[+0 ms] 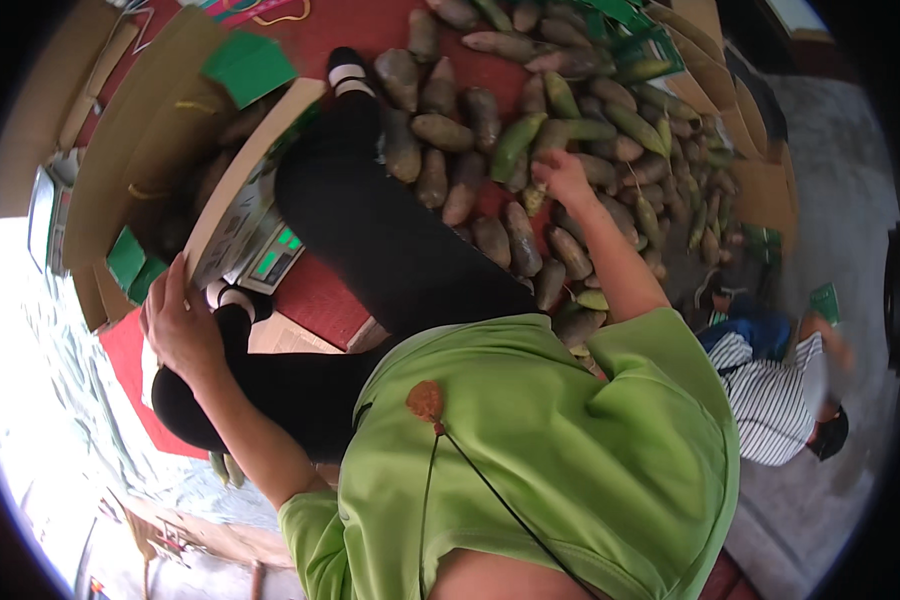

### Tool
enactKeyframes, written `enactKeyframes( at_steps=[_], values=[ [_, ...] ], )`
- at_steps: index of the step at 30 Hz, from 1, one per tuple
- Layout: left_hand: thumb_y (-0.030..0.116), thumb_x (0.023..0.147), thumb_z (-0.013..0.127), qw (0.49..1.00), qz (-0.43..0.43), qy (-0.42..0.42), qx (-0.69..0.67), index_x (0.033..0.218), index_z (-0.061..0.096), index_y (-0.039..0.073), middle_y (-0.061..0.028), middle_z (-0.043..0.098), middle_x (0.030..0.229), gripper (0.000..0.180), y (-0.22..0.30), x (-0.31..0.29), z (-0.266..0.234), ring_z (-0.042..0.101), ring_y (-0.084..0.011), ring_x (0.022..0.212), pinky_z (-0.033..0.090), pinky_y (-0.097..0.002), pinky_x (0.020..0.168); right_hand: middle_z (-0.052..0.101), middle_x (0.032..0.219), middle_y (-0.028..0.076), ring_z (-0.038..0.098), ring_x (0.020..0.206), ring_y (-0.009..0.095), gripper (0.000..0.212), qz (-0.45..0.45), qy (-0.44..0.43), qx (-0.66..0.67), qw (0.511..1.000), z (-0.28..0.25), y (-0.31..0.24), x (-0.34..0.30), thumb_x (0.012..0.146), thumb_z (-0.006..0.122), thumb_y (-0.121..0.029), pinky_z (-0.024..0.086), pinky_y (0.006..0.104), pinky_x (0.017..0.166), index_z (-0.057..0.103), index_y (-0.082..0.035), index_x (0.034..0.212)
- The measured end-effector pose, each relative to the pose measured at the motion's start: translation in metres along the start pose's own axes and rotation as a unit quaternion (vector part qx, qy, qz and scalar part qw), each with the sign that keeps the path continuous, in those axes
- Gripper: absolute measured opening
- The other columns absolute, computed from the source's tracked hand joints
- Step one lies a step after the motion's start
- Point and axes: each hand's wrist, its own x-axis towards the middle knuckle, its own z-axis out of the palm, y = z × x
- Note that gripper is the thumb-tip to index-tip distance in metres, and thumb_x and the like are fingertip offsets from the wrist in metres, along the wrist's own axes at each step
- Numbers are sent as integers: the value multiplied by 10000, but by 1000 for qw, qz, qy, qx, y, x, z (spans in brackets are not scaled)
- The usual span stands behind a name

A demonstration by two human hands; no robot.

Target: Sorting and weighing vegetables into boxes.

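My left hand (182, 325) grips the near edge of an open cardboard box (232, 165), fingers over its rim. Inside the box, dark mangoes are partly seen in shadow. Out to the right, my right hand (564, 180) reaches into a wide spread of mangoes (465, 190), purple-brown and green. Its fingers are curled together beside a long green mango (518, 146). A small yellowish piece (535, 198) shows just under the fingertips; whether they hold it is unclear. A scale with a lit green display (273, 262) stands against the box, between it and my leg.
My black-trousered legs (390, 240) stretch between box and mangoes on a red surface (315, 290). Cut cardboard (770, 190) borders the pile at right. Green flaps (250, 67) lie at the box's rim. A person in a striped shirt (765, 400) is at far right.
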Motion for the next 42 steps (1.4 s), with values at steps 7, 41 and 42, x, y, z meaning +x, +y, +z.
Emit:
enactKeyframes(
  at_steps=[7,41,42],
  values=[
    [94,804,621,999,17,25,29,1094,648,150,-33,649,956,296,-2,-3,3,614,-216,889,441,-365,831,609,762,42,555,578,152,175,103,-53,-204,972,-58,158,-59,808,585,-145,418,296,488,622,-34,939],
    [197,852,612,993,46,74,76,1029,687,170,6,637,838,194,-7,-9,11,609,-164,725,467,-342,727,590,681,56,590,575,187,172,285,-55,-232,928,-34,305,-166,765,640,-235,473,354,507,648,-117,890],
    [202,854,610,992,53,82,76,1021,690,168,6,634,833,188,-6,-8,11,606,-164,714,469,-340,712,592,710,54,590,588,187,184,303,-57,-233,923,-37,307,-168,770,644,-241,473,363,514,635,-111,899]
  ],
)
